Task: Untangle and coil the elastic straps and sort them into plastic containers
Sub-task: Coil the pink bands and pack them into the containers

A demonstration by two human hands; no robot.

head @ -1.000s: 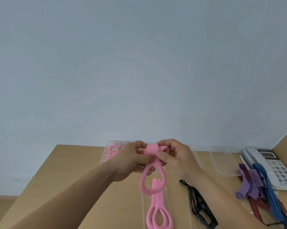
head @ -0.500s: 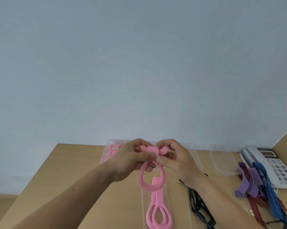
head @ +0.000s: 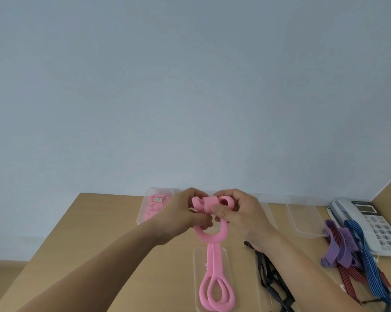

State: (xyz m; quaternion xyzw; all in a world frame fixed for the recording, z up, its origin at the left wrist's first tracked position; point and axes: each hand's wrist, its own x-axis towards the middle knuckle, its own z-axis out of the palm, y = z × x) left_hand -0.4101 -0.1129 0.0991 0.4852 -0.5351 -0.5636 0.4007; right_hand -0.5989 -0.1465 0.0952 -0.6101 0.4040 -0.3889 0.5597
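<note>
Both hands pinch the pink elastic strap [head: 209, 204] above the wooden table [head: 95, 248]: the left hand [head: 182, 218] curls round its coiled part and the right hand [head: 243, 218] presses thumb against fingers on it, a loop hanging beneath. Below, more pink strap lies in a clear plastic container [head: 196, 278]; whether it joins the held one I cannot tell. Another container of pink straps [head: 155, 207] sits behind, with a black strap [head: 271, 280], purple strap [head: 341, 244], blue striped strap [head: 368, 260] and telephone [head: 370, 219] to the right.

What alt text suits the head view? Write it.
A left hand and right hand pinch a half-coiled wide pink elastic strap above a wooden table. Beneath lies a second pink strap in a clear plastic tray; purple, red and blue striped straps lie by a white telephone.
</note>
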